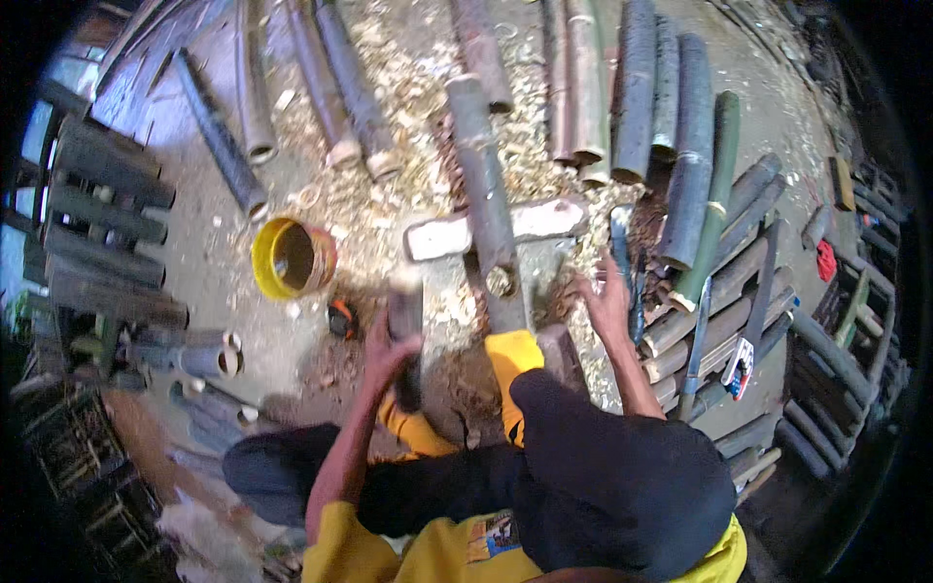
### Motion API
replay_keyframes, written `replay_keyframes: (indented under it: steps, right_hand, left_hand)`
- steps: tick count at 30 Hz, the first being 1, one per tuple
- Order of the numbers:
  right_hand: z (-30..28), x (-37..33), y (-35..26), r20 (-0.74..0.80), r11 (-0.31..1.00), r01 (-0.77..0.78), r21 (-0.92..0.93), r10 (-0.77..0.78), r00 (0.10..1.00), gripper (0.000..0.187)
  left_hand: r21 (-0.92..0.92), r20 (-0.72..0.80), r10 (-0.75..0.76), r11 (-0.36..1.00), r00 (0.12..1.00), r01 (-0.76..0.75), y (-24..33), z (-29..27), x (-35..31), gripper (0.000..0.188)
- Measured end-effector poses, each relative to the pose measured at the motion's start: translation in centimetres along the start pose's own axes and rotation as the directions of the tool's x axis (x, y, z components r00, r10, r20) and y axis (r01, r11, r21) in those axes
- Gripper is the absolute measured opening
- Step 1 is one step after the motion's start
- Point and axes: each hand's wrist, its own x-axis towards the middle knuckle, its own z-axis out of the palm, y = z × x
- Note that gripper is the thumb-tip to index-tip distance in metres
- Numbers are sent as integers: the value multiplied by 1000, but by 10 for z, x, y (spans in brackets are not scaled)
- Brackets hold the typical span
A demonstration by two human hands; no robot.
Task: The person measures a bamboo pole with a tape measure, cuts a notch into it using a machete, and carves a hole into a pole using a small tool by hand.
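My left hand (387,342) is closed on a short, dark, thick piece (406,321) with a pale, blurred upper end; I cannot make out its kind. My right hand (608,303) is open over the wood chips, fingers apart and holding nothing, beside a long dark blade-like tool (622,238). Between the hands a dark bamboo tube (483,165) points away from me, resting across a whitish block (442,238). Its near end shows a round pale opening. My foot in a yellow sock (513,355) is just below that end.
Several bamboo tubes (692,146) lie at the far side and right, some stacked. A yellow bucket (260,257) stands at left, with a small orange-and-black object (341,318) near it. Pale shavings (413,78) cover the ground. A handsaw (742,364) lies on the right stack.
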Motion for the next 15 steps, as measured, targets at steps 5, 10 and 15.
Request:
replay_keyframes:
  steps: [5, 10, 15]
  right_hand:
    - [10, -38, -113, 838, 682, -534, 499, -222, 499, 70]
    - [29, -41, -130, 707, 491, -520, 699, -362, 608, 73]
    - [4, -34, -118, 684, 42, -786, 617, -523, 509, 70]
  left_hand:
    - [-709, 64, 205, 698, 977, -100, 92, 24, 41, 43]
    - [-807, 119, 20, 585, 993, 85, 144, 22, 68, 42]
    - [-860, 131, 18, 500, 991, 104, 157, 24, 93, 38]
